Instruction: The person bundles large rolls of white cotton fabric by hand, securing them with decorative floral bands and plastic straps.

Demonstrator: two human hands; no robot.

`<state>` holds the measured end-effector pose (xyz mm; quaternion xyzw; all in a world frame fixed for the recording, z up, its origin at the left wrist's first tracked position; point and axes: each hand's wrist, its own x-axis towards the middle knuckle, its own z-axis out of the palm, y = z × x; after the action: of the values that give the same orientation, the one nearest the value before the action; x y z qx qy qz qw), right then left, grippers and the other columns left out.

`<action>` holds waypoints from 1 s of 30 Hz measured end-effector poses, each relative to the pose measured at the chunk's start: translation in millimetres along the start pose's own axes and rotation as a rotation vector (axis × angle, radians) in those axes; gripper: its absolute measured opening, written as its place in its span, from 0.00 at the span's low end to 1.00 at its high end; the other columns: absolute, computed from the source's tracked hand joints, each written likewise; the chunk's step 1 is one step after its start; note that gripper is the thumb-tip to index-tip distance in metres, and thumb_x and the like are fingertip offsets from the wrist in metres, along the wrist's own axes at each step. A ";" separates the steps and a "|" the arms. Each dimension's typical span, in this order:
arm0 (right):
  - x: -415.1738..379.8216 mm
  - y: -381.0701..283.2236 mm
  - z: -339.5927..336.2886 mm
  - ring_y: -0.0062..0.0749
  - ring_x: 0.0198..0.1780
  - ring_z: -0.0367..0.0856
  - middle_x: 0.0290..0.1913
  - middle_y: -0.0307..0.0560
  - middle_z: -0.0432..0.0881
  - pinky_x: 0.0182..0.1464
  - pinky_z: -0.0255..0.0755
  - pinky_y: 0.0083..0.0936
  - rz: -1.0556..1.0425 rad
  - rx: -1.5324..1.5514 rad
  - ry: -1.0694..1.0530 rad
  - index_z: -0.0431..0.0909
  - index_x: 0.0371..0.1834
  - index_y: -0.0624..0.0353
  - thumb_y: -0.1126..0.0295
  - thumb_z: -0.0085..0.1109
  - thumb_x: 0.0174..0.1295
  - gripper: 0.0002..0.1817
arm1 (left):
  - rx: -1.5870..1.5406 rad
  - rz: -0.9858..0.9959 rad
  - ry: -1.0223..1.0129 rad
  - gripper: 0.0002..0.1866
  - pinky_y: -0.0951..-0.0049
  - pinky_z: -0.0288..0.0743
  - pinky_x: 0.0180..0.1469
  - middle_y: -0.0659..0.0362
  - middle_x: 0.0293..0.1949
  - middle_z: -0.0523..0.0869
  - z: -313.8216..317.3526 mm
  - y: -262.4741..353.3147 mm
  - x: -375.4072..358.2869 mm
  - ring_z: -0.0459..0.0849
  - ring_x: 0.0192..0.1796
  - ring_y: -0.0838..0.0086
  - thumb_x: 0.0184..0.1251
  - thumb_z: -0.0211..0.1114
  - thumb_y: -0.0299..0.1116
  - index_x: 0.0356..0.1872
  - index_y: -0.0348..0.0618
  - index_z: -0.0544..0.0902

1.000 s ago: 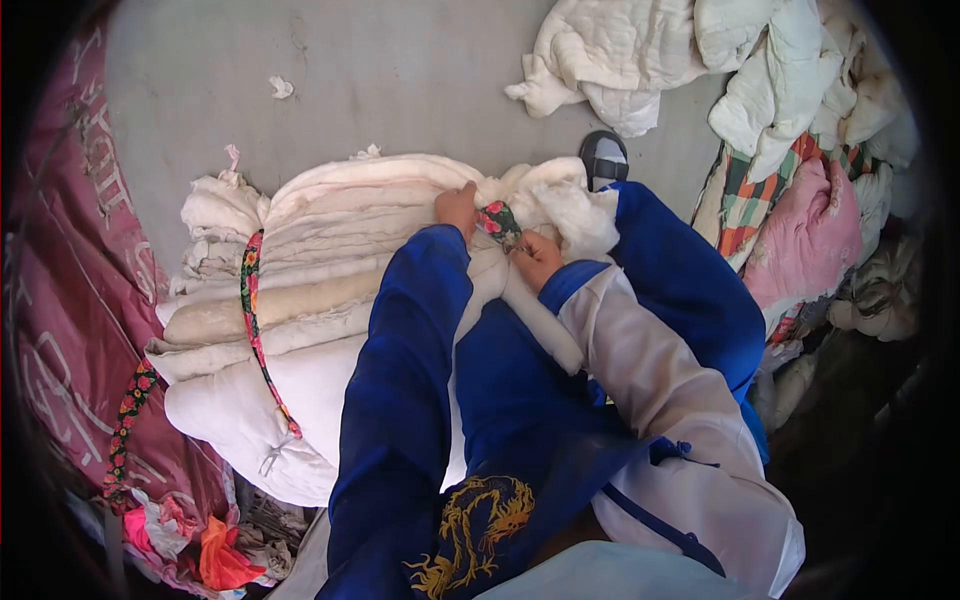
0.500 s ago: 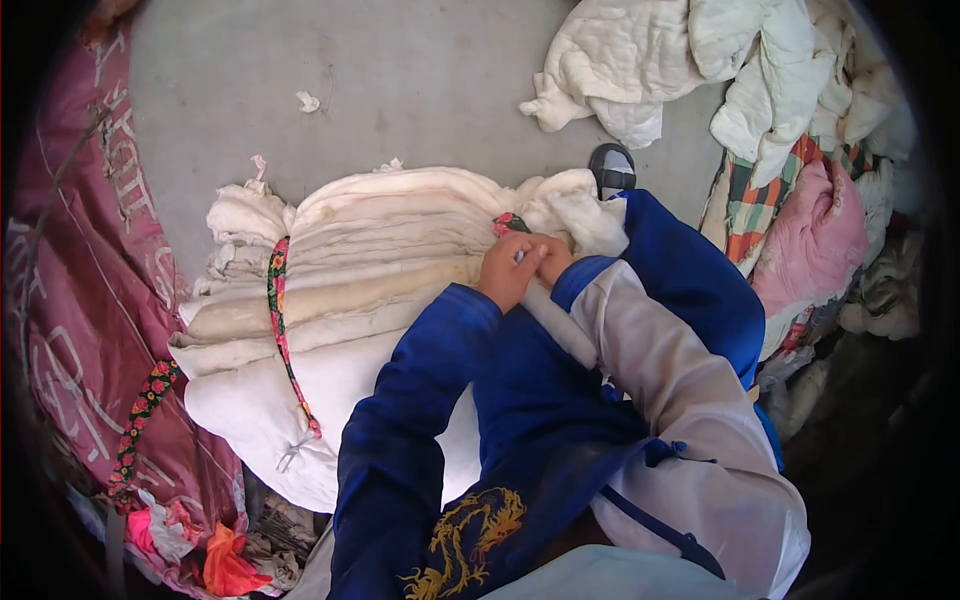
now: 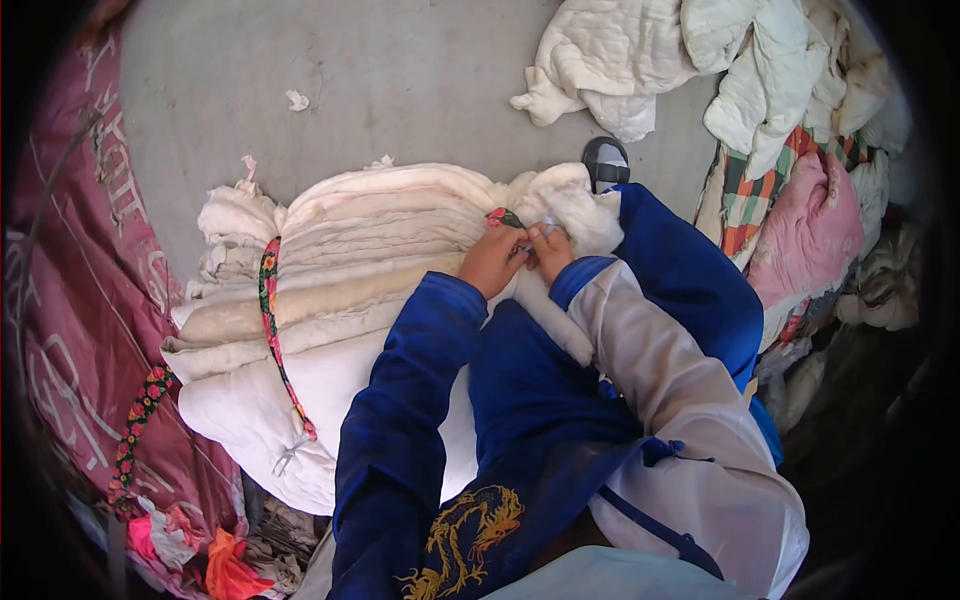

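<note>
A thick stack of folded white and cream padding (image 3: 350, 290) lies on the floor in front of my knees. A floral strap (image 3: 268, 310) is tied around its left part, and a second floral strap (image 3: 503, 216) shows near its right end. My left hand (image 3: 492, 260) is closed at this second strap, its fingertips pinching a small pale piece. My right hand (image 3: 550, 250) is closed beside it, thumb and fingers on pale material at the same spot. The hands nearly touch, and they partly cover the strap.
White padded pieces (image 3: 620, 60) lie at the upper right, with a pink cloth (image 3: 810, 225) and a checked cloth (image 3: 745, 200) below. On the left is a maroon sheet (image 3: 90, 300) with white lettering. An orange scrap (image 3: 232, 566) lies at the lower left.
My hands were overlapped and clasped together; now they are slightly apart, with the fingertips meeting at the strap. The whole view has shifted a little.
</note>
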<state>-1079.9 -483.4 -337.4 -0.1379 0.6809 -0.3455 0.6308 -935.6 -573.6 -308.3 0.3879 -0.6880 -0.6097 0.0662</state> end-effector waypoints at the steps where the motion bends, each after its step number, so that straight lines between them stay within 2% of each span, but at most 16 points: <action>1: -0.8 -4.7 2.0 0.22 0.21 0.74 0.26 0.42 0.78 0.22 0.68 0.21 -0.008 -0.036 0.008 0.73 0.40 0.60 0.62 0.45 0.74 0.13 | 0.034 0.001 0.009 0.17 0.64 0.73 0.49 0.53 0.40 0.81 -0.3 0.4 1.1 0.80 0.46 0.57 0.57 0.67 0.28 0.48 0.41 0.78; 4: -9.2 -32.5 5.6 0.24 0.21 0.75 0.29 0.46 0.78 0.23 0.70 0.22 -0.012 -0.237 0.003 0.73 0.40 0.61 0.63 0.44 0.74 0.13 | 0.070 -0.055 0.057 0.14 0.62 0.73 0.47 0.52 0.39 0.82 1.5 -1.7 3.2 0.80 0.46 0.56 0.57 0.68 0.31 0.45 0.42 0.80; 7: -4.8 -32.0 3.8 0.23 0.22 0.76 0.31 0.48 0.77 0.22 0.70 0.24 -0.069 -0.398 0.012 0.71 0.43 0.62 0.62 0.45 0.73 0.13 | 0.020 -0.120 0.002 0.13 0.60 0.74 0.46 0.50 0.36 0.83 3.7 -11.6 2.5 0.81 0.43 0.54 0.57 0.68 0.33 0.42 0.40 0.82; 10: 5.6 -18.4 -1.7 0.26 0.25 0.77 0.32 0.49 0.76 0.25 0.71 0.23 -0.497 -0.711 0.032 0.68 0.43 0.63 0.67 0.50 0.71 0.10 | -0.002 -0.061 -0.089 0.14 0.61 0.74 0.41 0.50 0.32 0.84 4.4 -22.6 6.7 0.82 0.36 0.57 0.57 0.69 0.36 0.39 0.37 0.83; 13: -0.7 -26.9 4.3 0.35 0.30 0.78 0.33 0.52 0.76 0.31 0.72 0.27 0.056 0.085 0.032 0.67 0.42 0.63 0.74 0.55 0.65 0.08 | -0.128 -0.361 -0.122 0.14 0.67 0.73 0.36 0.52 0.27 0.82 0.3 -33.7 10.2 0.80 0.30 0.66 0.58 0.70 0.37 0.36 0.35 0.83; 16: 2.4 -12.5 0.0 0.42 0.34 0.78 0.36 0.54 0.76 0.37 0.71 0.30 -0.004 0.078 -0.078 0.67 0.40 0.61 0.82 0.58 0.58 0.11 | -0.229 -0.402 -0.132 0.14 0.72 0.70 0.33 0.58 0.24 0.81 2.2 -47.3 13.5 0.76 0.28 0.76 0.60 0.70 0.39 0.33 0.35 0.84; 19: 1.9 -9.5 5.3 0.34 0.36 0.79 0.36 0.49 0.75 0.38 0.72 0.28 -0.342 -0.541 -0.040 0.66 0.40 0.59 0.82 0.61 0.53 0.15 | -0.290 -0.435 -0.164 0.13 0.74 0.69 0.32 0.63 0.24 0.79 6.9 -58.6 14.3 0.74 0.29 0.81 0.62 0.69 0.38 0.33 0.35 0.84; 22: -3.3 -22.6 14.2 0.41 0.37 0.79 0.38 0.54 0.76 0.40 0.73 0.31 -0.293 -0.621 0.046 0.68 0.41 0.60 0.83 0.58 0.52 0.15 | -0.421 -0.367 -0.106 0.13 0.75 0.67 0.30 0.65 0.24 0.79 7.8 -54.0 12.6 0.72 0.29 0.83 0.63 0.69 0.38 0.32 0.36 0.83; 24: -7.5 -23.3 15.8 0.47 0.41 0.79 0.40 0.56 0.76 0.43 0.73 0.34 -0.340 -0.626 0.039 0.69 0.44 0.60 0.83 0.58 0.52 0.16 | -0.382 -0.378 -0.131 0.13 0.77 0.65 0.28 0.66 0.23 0.77 2.5 -49.5 13.4 0.71 0.27 0.84 0.63 0.68 0.39 0.30 0.37 0.82; 25: -8.1 -23.8 15.6 0.50 0.43 0.78 0.41 0.57 0.77 0.45 0.73 0.35 -0.365 -0.630 0.035 0.70 0.45 0.60 0.82 0.58 0.52 0.16 | -0.363 -0.382 -0.143 0.13 0.77 0.64 0.27 0.67 0.22 0.77 1.0 -49.4 14.7 0.70 0.26 0.84 0.63 0.68 0.39 0.29 0.38 0.81; 28: -0.8 -27.7 8.3 0.52 0.48 0.77 0.43 0.58 0.78 0.50 0.71 0.39 -0.630 -0.813 0.065 0.71 0.50 0.62 0.80 0.59 0.51 0.21 | -0.345 -0.397 -0.183 0.14 0.79 0.61 0.25 0.68 0.21 0.74 3.8 -59.1 14.9 0.69 0.24 0.86 0.64 0.68 0.40 0.26 0.40 0.79; 30: 0.0 -29.6 5.7 0.53 0.49 0.76 0.46 0.58 0.78 0.52 0.70 0.41 -0.611 -0.848 -0.007 0.71 0.54 0.63 0.79 0.58 0.50 0.24 | -0.391 -0.389 -0.223 0.14 0.79 0.59 0.24 0.69 0.20 0.73 4.3 -63.9 14.4 0.67 0.23 0.86 0.64 0.68 0.40 0.27 0.41 0.79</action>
<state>-1081.8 -506.6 -318.1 -0.5748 0.6877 -0.2071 0.3922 -919.0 -576.2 -371.8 0.4230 -0.4733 -0.7708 -0.0547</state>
